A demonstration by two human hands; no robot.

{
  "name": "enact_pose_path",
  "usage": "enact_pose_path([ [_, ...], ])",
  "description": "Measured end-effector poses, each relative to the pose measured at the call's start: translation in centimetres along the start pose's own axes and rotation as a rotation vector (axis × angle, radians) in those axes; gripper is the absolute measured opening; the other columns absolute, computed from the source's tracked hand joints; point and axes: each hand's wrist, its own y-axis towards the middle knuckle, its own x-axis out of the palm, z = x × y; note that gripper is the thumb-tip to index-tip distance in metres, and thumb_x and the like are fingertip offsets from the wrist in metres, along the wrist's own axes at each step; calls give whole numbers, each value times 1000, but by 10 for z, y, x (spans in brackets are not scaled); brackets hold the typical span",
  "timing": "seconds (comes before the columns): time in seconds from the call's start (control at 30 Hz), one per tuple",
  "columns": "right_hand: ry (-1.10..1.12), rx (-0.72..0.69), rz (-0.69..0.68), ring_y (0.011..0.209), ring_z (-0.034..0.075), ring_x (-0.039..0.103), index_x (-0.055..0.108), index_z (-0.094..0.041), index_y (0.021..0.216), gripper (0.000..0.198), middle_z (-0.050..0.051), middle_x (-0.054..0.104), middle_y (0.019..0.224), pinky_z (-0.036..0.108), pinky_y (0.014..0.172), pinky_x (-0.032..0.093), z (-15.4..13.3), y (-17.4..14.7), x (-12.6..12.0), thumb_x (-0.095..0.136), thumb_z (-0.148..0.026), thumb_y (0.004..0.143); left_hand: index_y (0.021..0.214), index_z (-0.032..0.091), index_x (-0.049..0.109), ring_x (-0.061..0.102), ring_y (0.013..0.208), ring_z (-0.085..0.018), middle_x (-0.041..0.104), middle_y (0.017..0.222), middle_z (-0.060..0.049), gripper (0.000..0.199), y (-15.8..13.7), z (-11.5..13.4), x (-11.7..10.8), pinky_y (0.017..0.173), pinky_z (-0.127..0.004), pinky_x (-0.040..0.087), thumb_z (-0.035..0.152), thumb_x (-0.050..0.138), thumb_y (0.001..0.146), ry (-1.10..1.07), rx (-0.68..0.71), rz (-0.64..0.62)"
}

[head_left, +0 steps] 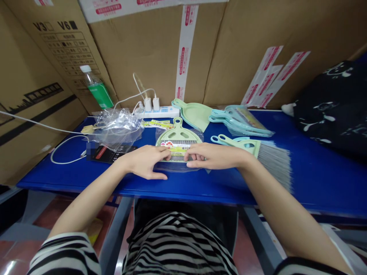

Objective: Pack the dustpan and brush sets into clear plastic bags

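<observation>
A green dustpan and brush set (179,134) lies in a clear plastic bag on the table in front of me, with a printed label (183,148) across its bristles. My left hand (146,161) rests over the bag's left edge, its thumb spread from bent fingers. At the right edge, my right hand (210,156) reaches over the bag with fingers loosely curled and thumb apart. Neither hand visibly grips anything; exact fingertip contact is unclear. To the right lie loose brushes with grey bristles (273,162), their handles side by side.
Behind are a green dustpan (196,114), bagged blue dustpan sets (243,120) and a power strip (164,112) with chargers. Crumpled plastic bags (119,124), a phone (107,153), cables and a bottle (99,91) are at left. Cardboard (149,49) walls the blue table (229,187).
</observation>
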Motion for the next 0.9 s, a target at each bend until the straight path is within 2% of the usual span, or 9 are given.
enact_pose_path([
  [0.1, 5, 25, 19, 74, 17, 57, 63, -16, 99, 35, 6, 62, 88, 28, 67, 47, 3, -2, 3, 67, -46, 81, 92, 19, 50, 59, 71, -17, 63, 88, -3, 15, 0, 0, 1, 66, -27, 43, 24, 57, 80, -17, -3, 19],
  [0.17, -16, 14, 35, 75, 17, 57, 62, -17, 98, 36, 5, 62, 91, 28, 67, 48, 5, -4, 5, 73, -42, 75, 88, 20, 50, 57, 68, -16, 62, 85, -2, 8, 0, 0, 1, 64, -26, 42, 18, 52, 81, -39, -1, 36],
  [0.23, -50, 1, 41, 74, 17, 57, 62, -17, 97, 27, 6, 62, 93, 28, 67, 48, 6, -5, 6, 72, -31, 76, 84, 20, 50, 55, 65, -15, 62, 81, -1, 5, 0, -1, 1, 62, -26, 41, 16, 48, 83, -51, -2, 48],
  [0.33, -86, 0, 45, 73, 16, 59, 63, -17, 94, 14, 7, 63, 93, 28, 69, 48, 4, -6, 5, 63, -16, 79, 82, 19, 51, 54, 66, -14, 61, 81, -2, 9, 1, -3, 2, 63, -25, 41, 15, 44, 87, -51, 1, 62],
  [0.43, -80, 26, 42, 74, 17, 60, 65, -16, 88, 9, 6, 66, 87, 28, 70, 48, -1, -4, 3, 57, -15, 83, 82, 18, 52, 55, 68, -14, 60, 82, -3, 16, 3, -4, 2, 64, -26, 42, 16, 39, 92, -42, 5, 75],
  [0.57, -95, 92, 33, 71, 17, 61, 67, -16, 86, 11, 5, 67, 77, 28, 69, 47, -5, 0, 3, 56, -18, 85, 79, 18, 51, 54, 64, -14, 58, 77, -2, 22, 4, -5, 3, 63, -25, 42, 19, 36, 95, -56, -9, 93],
  [0.7, -169, 72, 89, 79, 19, 62, 68, -17, 82, 9, 7, 70, 84, 29, 73, 46, -4, 1, 4, 59, -15, 81, 81, 18, 52, 56, 66, -14, 59, 78, -2, 24, 4, -6, 4, 64, -25, 43, 21, 35, 97, -53, -26, 93],
  [0.9, -175, 151, 92, 63, 15, 58, 62, -19, 73, 16, 3, 66, 71, 26, 61, 39, -3, 3, 2, 53, -10, 82, 87, 17, 56, 58, 67, -15, 62, 85, -5, 24, 5, -7, 4, 64, -26, 43, 23, 34, 98, 21, -54, 99],
])
